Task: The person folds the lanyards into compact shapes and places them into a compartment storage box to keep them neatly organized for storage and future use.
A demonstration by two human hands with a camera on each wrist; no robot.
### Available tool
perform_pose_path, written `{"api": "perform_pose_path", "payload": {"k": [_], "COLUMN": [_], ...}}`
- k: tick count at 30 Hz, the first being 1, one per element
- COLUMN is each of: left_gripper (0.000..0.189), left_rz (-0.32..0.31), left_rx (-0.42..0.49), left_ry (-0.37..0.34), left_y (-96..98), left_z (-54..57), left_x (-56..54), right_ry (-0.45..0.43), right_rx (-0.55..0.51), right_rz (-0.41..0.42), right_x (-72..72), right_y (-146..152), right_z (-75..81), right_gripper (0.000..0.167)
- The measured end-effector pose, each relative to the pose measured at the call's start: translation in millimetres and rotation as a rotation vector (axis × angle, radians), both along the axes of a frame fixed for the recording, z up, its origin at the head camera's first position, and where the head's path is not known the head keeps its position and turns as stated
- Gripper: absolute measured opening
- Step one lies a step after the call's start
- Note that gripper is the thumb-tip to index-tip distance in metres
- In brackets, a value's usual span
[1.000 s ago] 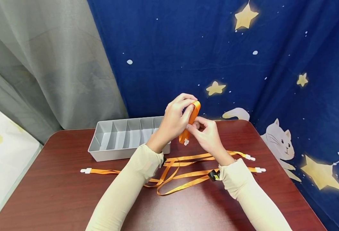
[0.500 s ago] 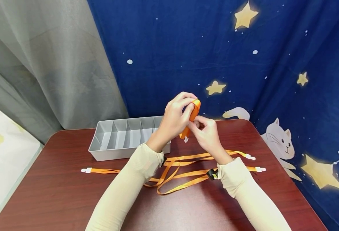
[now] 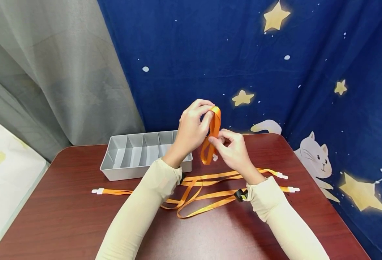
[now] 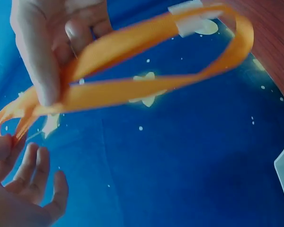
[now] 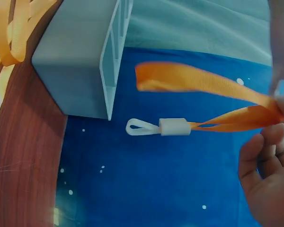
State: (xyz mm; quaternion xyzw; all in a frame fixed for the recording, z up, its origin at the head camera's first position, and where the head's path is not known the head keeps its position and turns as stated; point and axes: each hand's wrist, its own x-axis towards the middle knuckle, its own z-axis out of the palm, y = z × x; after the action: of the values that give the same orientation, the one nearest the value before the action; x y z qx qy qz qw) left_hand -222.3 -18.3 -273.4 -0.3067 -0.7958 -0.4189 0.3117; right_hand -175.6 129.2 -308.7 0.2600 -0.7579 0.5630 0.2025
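Note:
Both hands hold an orange ribbon lanyard (image 3: 215, 124) in the air, folded into long loops. The left hand (image 3: 191, 126) pinches its upper end between thumb and fingers. Lower down, the right hand (image 3: 233, 147) pinches the bundle's middle, thumb (image 5: 283, 108) against the ribbon. Below the hands hangs a loose loop (image 3: 205, 153), beside the lanyard's white clip (image 5: 175, 126), which ends in a small white loop in the right wrist view. In the left wrist view, the right hand (image 4: 57, 42) covers part of the ribbon.
Behind the left forearm stands a grey compartment box (image 3: 146, 173). More orange lanyards (image 3: 207, 207) with white clips (image 3: 282, 176) lie crossed on the dark red table (image 3: 57, 216). A blue star-patterned curtain (image 3: 184, 65) hangs behind the table.
The left hand has moved left and slightly up with the ribbon's upper end. The folded bundle has spread apart, and its lower loop hangs longer. The right hand has barely moved.

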Motion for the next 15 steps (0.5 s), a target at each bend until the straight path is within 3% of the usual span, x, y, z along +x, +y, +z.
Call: {"api": "perform_pose_path", "payload": {"k": [6, 15], "left_gripper": [0.017, 0.011], "left_rz": [0.110, 0.142], "left_rx": [0.013, 0.008], "left_ry": [-0.035, -0.076], "left_y": [-8.9, -21.9], "left_z": [0.0, -1.0], "left_x": [-5.9, -8.8], "right_ry": [-0.090, -0.129], "right_rx": [0.080, 0.046], "right_rz": [0.066, 0.146], "right_x": [-9.7, -7.1], "right_y": [10, 18], "right_z": [-13.8, -20.4], "right_gripper": [0.011, 0.014]}}
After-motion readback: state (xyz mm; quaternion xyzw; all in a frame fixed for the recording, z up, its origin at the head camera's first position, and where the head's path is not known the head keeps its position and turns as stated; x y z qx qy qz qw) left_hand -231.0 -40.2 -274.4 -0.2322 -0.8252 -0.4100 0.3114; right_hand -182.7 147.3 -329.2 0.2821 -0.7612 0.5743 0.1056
